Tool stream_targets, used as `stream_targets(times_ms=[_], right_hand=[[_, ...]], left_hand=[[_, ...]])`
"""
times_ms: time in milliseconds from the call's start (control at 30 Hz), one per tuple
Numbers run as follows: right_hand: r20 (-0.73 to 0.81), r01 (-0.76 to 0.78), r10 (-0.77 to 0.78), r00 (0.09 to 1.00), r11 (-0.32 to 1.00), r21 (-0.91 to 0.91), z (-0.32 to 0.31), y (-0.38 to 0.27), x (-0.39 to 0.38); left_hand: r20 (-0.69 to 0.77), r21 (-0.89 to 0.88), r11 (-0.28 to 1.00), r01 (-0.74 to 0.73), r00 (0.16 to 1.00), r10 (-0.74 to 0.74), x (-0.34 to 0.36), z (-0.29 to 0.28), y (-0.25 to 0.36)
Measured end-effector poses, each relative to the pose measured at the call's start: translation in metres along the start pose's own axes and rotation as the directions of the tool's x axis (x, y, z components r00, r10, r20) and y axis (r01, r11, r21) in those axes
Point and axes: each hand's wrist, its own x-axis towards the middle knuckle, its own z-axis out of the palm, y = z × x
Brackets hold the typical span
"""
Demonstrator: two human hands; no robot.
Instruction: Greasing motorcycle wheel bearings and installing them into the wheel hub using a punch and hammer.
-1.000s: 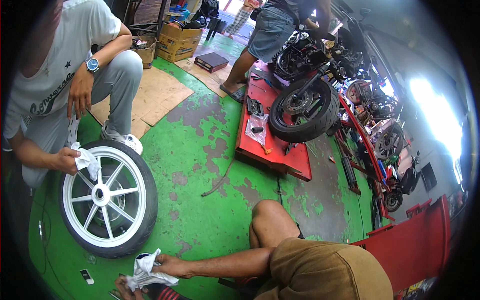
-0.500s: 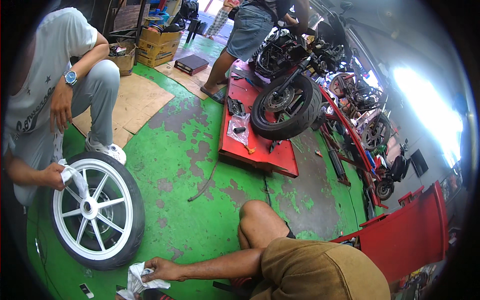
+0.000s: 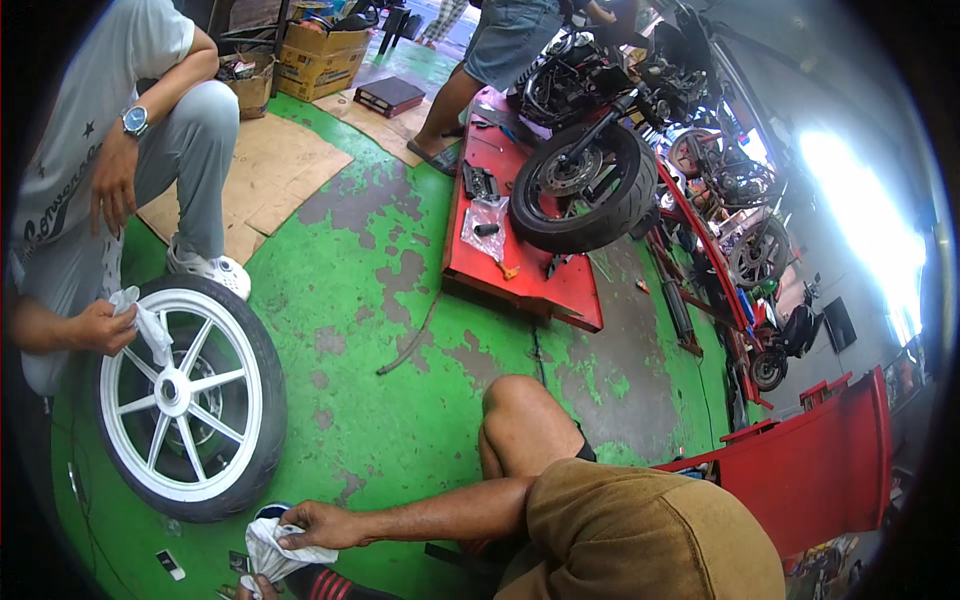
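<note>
The right hand is pinched onto a white rag, spreading just below-left of it. The rag looks light, soft and limp, best held by a bunched fold. The left hand, further below-left, is mostly cropped; I cannot tell its grip.

Rags: two, one at the wearer's right hand and left hand, one in the hand of a crouching person. White wheels: one, on the floor. Other people: three, the croucher, one standing person by the left edge of one red platform, one more seen as legs. Motorcycles: probably three, though parts crowd together past the platform's right edge. Near its front edge: one bag, one black cylinder, one orange piece. Beyond its left edge: two cardboard sheets, two boxes, one case.
</note>
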Motion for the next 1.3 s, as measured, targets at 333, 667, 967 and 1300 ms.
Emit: stream_targets(times_ms=[333,667,967,1300], right_hand=[[0.211,-0.225,0.174,0.962,0.941,0.251,0.016,-0.008,0.000],[0.119,-0.118,0.095,0.988,0.972,0.205,0.028,-0.002,0.015],[0.093,-0.423,0.419,0.903,0.906,0.030,0.025,-0.007,0.008],[0.304,-0.513,0.427,0.852,0.799,0.314,0.040,-0.011,0.020]], left_hand=[[-0.099,-0.303,0.951,0.054,0.991,-0.088,0.002,-0.019,-0.001],[-0.200,0.091,0.991,0.094,0.977,-0.074,-0.015,-0.039,0.007],[-0.240,0.253,0.915,-0.313,0.896,0.373,-0.047,-0.036,-0.036],[-0.177,-0.443,0.895,0.057,0.973,-0.150,-0.018,-0.039,0.009]])
